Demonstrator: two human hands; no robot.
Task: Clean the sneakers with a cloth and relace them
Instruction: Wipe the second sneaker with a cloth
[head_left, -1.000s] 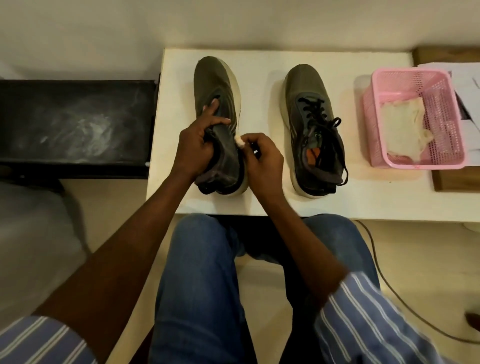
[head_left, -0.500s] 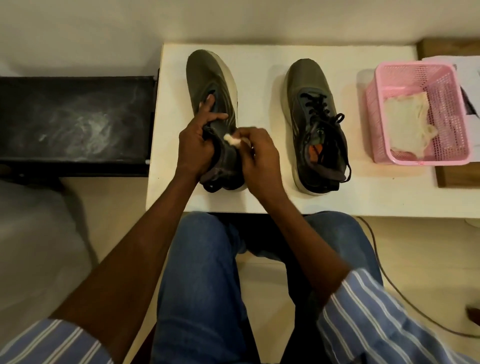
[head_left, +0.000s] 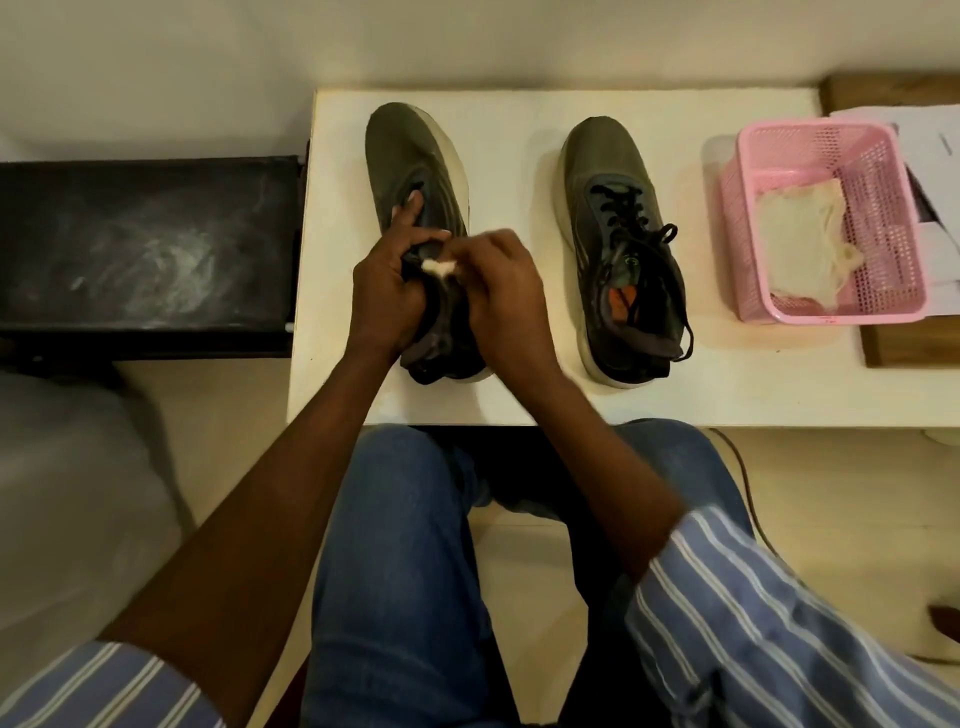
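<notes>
Two dark olive sneakers stand on the white table (head_left: 519, 400), toes pointing away from me. My left hand (head_left: 389, 291) grips the collar of the left sneaker (head_left: 410, 150), its index finger stretched forward over the tongue. A small white cloth wad (head_left: 438, 267) is pinched in my right hand (head_left: 506, 296) and pressed against the same sneaker's opening. This shoe shows no lace. The right sneaker (head_left: 613, 208) stands apart with black laces, loose at the top and trailing over its heel.
A pink mesh basket (head_left: 898, 249) holding a pale cloth (head_left: 800, 234) sits at the table's right end, papers and a wooden board behind it. A black bench (head_left: 140, 249) adjoins the table's left. A cable runs on the floor at the right.
My right hand has carried the white wad leftward from the sneaker's outer side to its top opening, close against my left hand. The left hand keeps its grip.
</notes>
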